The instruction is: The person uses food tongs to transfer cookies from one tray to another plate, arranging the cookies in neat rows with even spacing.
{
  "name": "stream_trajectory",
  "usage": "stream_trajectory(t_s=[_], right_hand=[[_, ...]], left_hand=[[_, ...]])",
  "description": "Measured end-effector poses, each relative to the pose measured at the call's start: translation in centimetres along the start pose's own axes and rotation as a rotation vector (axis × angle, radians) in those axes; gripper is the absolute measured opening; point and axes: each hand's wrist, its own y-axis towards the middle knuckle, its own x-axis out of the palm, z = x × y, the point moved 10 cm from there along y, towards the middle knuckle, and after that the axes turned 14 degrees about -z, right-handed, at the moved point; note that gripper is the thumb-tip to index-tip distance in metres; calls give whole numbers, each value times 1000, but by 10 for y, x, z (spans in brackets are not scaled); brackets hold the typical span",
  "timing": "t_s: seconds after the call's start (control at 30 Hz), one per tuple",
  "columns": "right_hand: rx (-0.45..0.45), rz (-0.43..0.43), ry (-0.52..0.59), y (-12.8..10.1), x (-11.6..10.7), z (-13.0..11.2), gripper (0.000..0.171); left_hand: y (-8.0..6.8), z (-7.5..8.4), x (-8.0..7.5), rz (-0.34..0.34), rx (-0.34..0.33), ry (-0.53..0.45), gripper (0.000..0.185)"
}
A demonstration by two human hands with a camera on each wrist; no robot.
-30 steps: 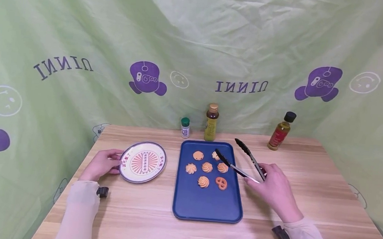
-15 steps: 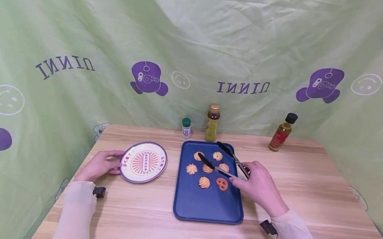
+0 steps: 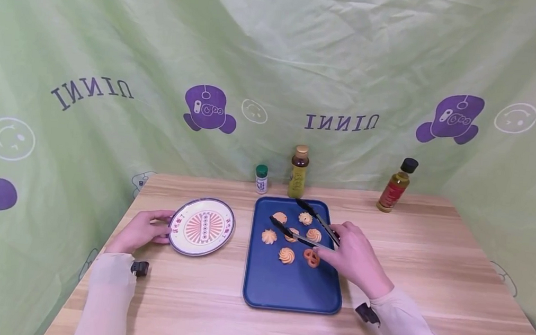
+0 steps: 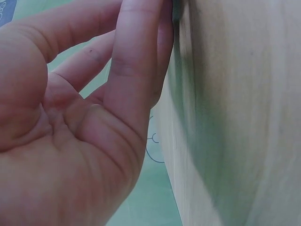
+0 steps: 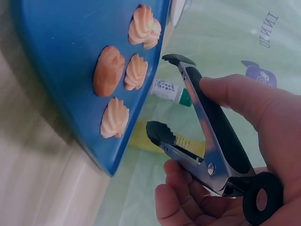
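At the left, my left hand (image 3: 140, 231) grips the near-left rim of a white plate (image 3: 180, 243) with a blue edge and a red sunburst print; the left wrist view shows its bent fingers (image 4: 136, 56), the plate itself out of sight. My right hand (image 3: 358, 258) holds metal kitchen tongs (image 5: 214, 127) with black tips, their arms spread apart above a blue tray (image 3: 291, 292). Several cookies lie on the tray, among them a swirl cookie (image 3: 286, 255), a flower-shaped cookie (image 3: 269, 236) and a pretzel cookie (image 3: 310, 258). In the head view the tongs partly cover a middle cookie (image 3: 292, 233).
Behind the tray stand a small green-capped shaker (image 3: 261, 179) and a yellow-labelled bottle (image 3: 298, 175). A black-capped oil bottle (image 3: 395, 186) is at the back right. A green printed curtain (image 3: 260, 39) hangs along the wooden table's (image 3: 198, 310) back edge.
My right hand has carried the tongs leftward, from the tray's right edge to over the cookies. The left hand and plate have stayed put.
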Motion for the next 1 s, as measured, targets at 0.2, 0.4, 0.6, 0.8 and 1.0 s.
stream_trajectory(t_s=[0.2, 0.4, 0.6, 0.8, 1.0], right_hand=[[-21, -6, -14, 4, 1, -7, 62], [-17, -42, -22, 9, 5, -10, 60], [-29, -56, -33, 11, 7, -14, 55], [-45, -58, -56, 13, 6, -18, 53], [-37, -79, -64, 15, 8, -20, 51]], left_hand=[[0, -1, 1, -2, -1, -12, 63], [2, 0, 0, 4, -20, -3, 63], [0, 0, 1, 1, -26, -3, 63], [-1, 0, 1, 2, -26, -9, 63], [-1, 1, 2, 1, -18, -18, 63]])
